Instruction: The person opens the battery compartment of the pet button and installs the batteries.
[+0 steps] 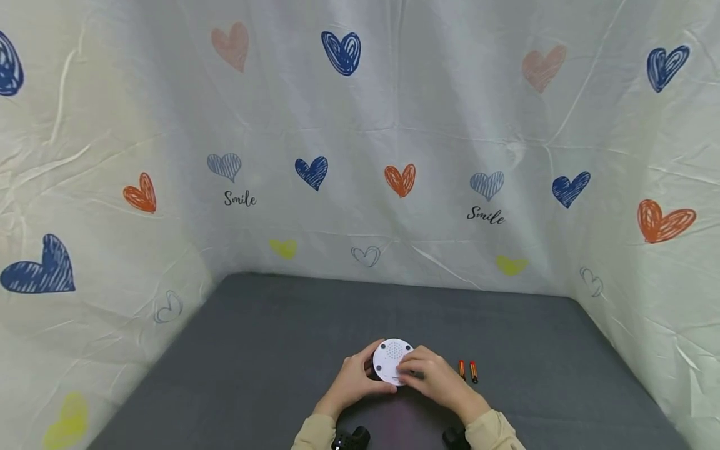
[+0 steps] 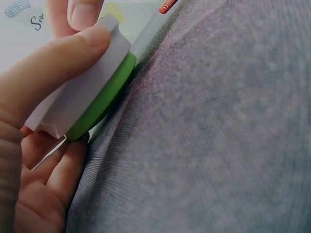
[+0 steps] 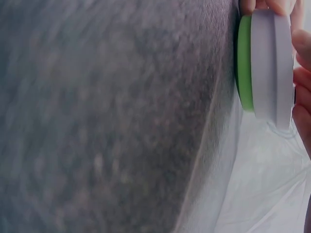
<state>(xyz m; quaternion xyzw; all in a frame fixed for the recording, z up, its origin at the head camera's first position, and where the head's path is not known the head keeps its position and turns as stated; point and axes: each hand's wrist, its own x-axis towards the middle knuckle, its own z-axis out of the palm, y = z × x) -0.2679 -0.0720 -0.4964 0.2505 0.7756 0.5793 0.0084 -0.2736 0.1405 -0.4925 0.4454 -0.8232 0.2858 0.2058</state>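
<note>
My left hand [image 1: 355, 376] grips a round white device [image 1: 389, 359] by its edge, thumb on the near side and fingers round the far side. Small holes dot its upward face, with dark round feet near the rim. A green layer [image 2: 104, 99] shows on its underside, close over the grey cloth in the left wrist view. My right hand [image 1: 433, 377] has bent fingers and thumb at the right part of that face, covering some of it. In the right wrist view, its fingertips [image 3: 302, 80] touch the white face; I cannot tell whether they pinch a part of it.
Two orange-and-black batteries [image 1: 468, 371] lie side by side on the grey tabletop [image 1: 270, 369], just right of my right hand. A white curtain [image 1: 360, 125] printed with hearts stands behind the table and along both sides.
</note>
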